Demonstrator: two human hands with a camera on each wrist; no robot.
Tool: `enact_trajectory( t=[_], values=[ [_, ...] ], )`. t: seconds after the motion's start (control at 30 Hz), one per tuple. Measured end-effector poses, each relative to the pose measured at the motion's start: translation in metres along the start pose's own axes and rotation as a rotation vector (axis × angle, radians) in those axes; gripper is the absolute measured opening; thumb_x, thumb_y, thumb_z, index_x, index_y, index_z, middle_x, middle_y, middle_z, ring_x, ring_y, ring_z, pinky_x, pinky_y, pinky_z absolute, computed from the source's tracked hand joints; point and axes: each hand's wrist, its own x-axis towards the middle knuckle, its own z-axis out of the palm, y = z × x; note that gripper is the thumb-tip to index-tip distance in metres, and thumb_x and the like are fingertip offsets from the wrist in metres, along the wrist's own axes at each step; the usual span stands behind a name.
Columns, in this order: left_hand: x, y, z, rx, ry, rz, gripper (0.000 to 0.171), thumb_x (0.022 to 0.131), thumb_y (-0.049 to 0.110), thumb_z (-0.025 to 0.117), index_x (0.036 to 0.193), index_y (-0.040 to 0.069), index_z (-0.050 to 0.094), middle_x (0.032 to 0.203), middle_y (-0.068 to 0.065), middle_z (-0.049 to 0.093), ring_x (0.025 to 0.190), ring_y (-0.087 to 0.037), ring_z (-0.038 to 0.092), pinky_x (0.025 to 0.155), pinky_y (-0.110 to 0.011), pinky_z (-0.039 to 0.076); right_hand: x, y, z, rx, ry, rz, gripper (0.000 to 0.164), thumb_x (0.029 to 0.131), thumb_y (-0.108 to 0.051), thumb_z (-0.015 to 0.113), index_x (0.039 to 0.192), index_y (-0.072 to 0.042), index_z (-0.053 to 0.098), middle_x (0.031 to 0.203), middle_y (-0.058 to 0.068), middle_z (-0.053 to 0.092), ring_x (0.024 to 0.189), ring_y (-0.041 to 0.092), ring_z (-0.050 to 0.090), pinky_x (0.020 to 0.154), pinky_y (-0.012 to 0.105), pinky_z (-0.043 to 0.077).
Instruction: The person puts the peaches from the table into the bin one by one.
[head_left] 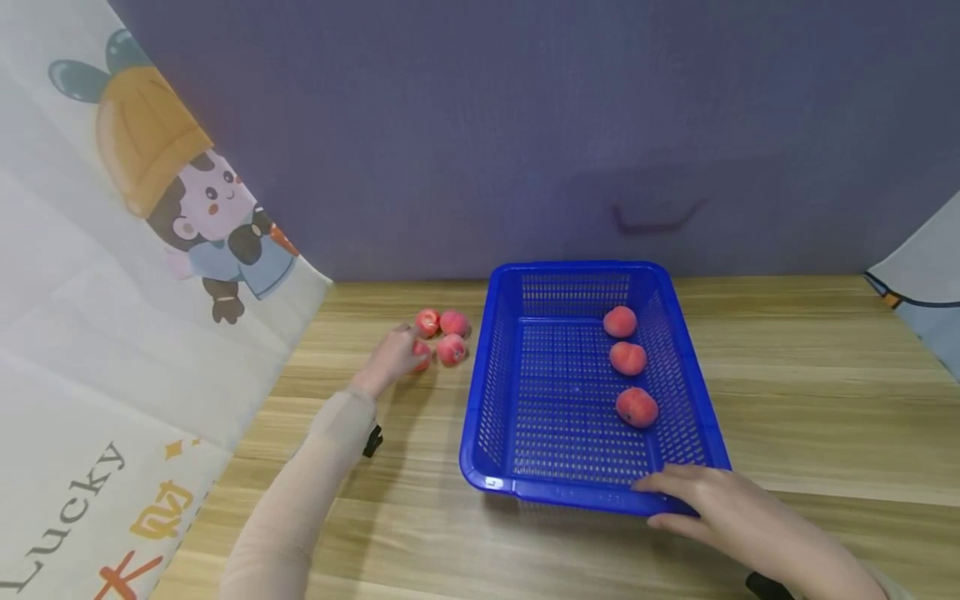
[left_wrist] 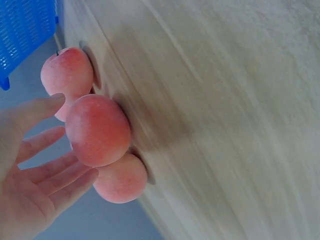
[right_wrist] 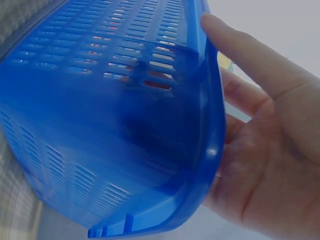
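Note:
My left hand point(head_left: 393, 358) reaches to a small cluster of peaches on the table left of the basket. In the left wrist view its fingers are spread beside the nearest peach point(left_wrist: 98, 131), the thumb and fingertips right at its sides. Behind that one show other peaches point(left_wrist: 120, 179), and in the head view a peach point(head_left: 452, 350) sits to the hand's right. My right hand point(head_left: 701, 497) holds the near right corner of a blue plastic basket point(head_left: 577, 497), thumb outside the rim and fingers over it. Three peaches point(head_left: 628, 358) lie in a row along the basket's right side.
The basket stands on a wood-grain table point(head_left: 817, 375) against a dark blue-grey panel point(head_left: 525, 133) at the back. On the left, a white printed sheet point(head_left: 67, 275) with a cartoon figure borders the table.

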Motion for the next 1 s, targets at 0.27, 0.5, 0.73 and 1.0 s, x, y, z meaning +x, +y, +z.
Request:
enact_trajectory(
  t=[0.27,0.5,0.73,1.0],
  values=[
    [0.0011,-0.0051,0.0088,0.013,0.003,0.008,0.038,0.072,0.007,0.065,0.106,-0.007,0.057,0.092,-0.022,0.057,0.078,-0.029,0.056,0.067,-0.035,0.049,-0.0003,-0.0003,0.0001,-0.009,0.010,-0.012,0.027,0.078,-0.036,0.063,0.099,-0.019,0.065,0.096,0.003,0.065,0.089,0.031,0.060,0.072,0.046,0.048],
    [-0.0002,-0.0039,0.0108,0.008,0.001,0.007,0.036,0.073,0.009,0.068,0.103,-0.006,0.058,0.096,-0.024,0.057,0.084,-0.032,0.057,0.072,-0.038,0.049,-0.0005,-0.0006,0.0008,-0.011,0.010,-0.017,0.027,0.078,-0.036,0.062,0.099,-0.020,0.065,0.096,0.003,0.065,0.088,0.030,0.061,0.071,0.046,0.048],
    [0.0016,-0.0021,0.0108,-0.007,-0.030,-0.010,0.040,0.074,0.011,0.068,0.108,-0.006,0.056,0.100,-0.024,0.057,0.087,-0.032,0.056,0.074,-0.038,0.049,-0.0003,-0.0004,0.0007,-0.016,0.024,-0.027,0.026,0.078,-0.036,0.063,0.099,-0.020,0.065,0.095,0.002,0.065,0.087,0.028,0.061,0.070,0.044,0.049],
    [0.0020,-0.0002,0.0086,0.005,-0.022,0.009,0.033,0.071,0.005,0.066,0.102,-0.006,0.059,0.094,-0.020,0.060,0.083,-0.028,0.056,0.070,-0.036,0.048,-0.0002,-0.0006,-0.0002,-0.008,0.015,-0.018,0.026,0.078,-0.036,0.063,0.099,-0.021,0.065,0.095,0.002,0.065,0.088,0.029,0.061,0.071,0.045,0.049]
  ],
)
